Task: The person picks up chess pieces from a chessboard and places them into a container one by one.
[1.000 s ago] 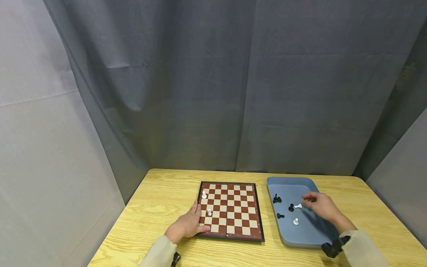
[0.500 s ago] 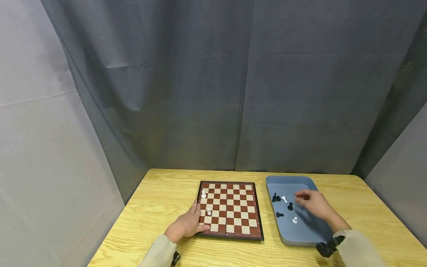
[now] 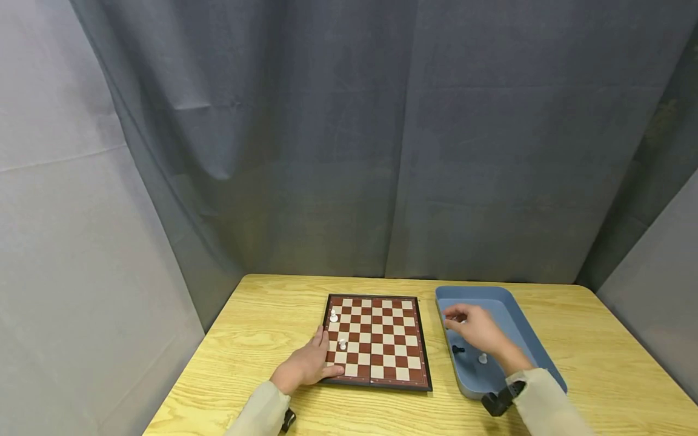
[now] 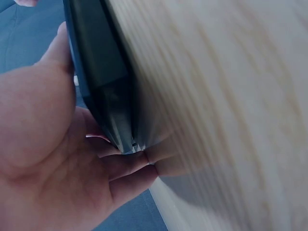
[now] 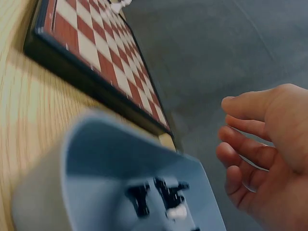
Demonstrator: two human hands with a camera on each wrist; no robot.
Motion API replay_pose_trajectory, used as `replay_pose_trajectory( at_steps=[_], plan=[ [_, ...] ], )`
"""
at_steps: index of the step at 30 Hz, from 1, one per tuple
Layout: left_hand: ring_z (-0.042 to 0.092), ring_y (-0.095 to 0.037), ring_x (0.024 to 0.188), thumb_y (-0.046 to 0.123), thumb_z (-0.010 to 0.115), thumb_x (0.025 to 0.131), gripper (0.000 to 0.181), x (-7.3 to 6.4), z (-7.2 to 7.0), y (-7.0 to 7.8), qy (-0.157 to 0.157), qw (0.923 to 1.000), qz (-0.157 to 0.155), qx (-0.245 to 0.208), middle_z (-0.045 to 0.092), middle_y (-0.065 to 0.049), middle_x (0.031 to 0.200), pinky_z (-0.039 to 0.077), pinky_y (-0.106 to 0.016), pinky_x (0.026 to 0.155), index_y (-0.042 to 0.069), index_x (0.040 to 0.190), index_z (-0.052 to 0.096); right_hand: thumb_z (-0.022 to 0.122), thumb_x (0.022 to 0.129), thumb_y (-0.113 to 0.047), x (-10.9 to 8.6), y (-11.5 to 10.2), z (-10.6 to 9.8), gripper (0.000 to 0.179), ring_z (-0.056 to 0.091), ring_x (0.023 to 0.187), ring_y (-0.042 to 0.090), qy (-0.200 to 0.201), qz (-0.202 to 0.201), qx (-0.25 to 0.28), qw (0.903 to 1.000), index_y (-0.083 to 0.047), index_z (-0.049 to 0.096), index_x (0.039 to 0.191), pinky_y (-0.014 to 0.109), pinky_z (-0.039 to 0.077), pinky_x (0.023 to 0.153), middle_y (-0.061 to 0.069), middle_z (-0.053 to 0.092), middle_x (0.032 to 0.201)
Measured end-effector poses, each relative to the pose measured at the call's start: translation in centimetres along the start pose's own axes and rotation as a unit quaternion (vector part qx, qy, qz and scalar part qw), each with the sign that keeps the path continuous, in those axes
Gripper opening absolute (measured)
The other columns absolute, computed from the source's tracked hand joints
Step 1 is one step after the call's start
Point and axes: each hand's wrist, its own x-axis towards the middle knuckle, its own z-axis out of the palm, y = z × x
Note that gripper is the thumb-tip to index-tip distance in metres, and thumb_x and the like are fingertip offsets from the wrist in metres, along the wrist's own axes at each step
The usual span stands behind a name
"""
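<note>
right hand (image 3: 473, 330) moved left over blue tray (image 3: 474, 293), white piece (image 5: 177, 211) shifted left beside black pieces (image 5: 168, 193)

The right hand (image 3: 473, 327) blocks my view of part of the blue tray's (image 3: 523, 330) floor; the left hand (image 3: 309, 361) covers some of the chessboard's (image 3: 382, 345) left edge. Both sleeves (image 3: 548, 401) run out of the head view. From the right wrist, the tray is cut off below, its black pieces (image 5: 139, 196) too blurred to name.

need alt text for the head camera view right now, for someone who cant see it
A person's right hand hovers over a blue tray of black and white chess pieces while the left hand rests against the near left corner of a chessboard bearing two white pieces. Board and tray sit on a wood-grain table before gray curtains.
</note>
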Motion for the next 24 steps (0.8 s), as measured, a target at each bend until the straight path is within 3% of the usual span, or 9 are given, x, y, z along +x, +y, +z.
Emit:
replay_pose_trajectory(
  at_steps=[16,24],
  plan=[
    [0.024,-0.034,0.138,0.062,0.048,0.087,0.095,0.0,-0.3,0.2,0.0,0.9999,-0.004,0.014,0.009,-0.024,0.154,0.043,-0.042,0.098,-0.006,0.147,0.022,0.066,0.089,-0.012,1.2,-3.8,4.4,0.022,0.057,0.083,0.017,-0.042,-0.034,0.037,0.9979,-0.002,0.067,0.109,0.031,0.048,0.064,0.0,0.063,0.095],
    [0.023,-0.033,0.139,0.063,0.048,0.087,0.096,-0.2,-0.2,0.3,0.001,1.0,0.0,0.01,0.009,-0.024,0.154,0.043,-0.042,0.097,-0.007,0.147,0.022,0.065,0.09,-0.01,1.5,-5.2,7.1,0.02,0.055,0.075,0.014,-0.071,-0.064,0.068,0.9931,0.001,0.067,0.106,0.027,0.048,0.059,0.001,0.062,0.09]
  ],
)
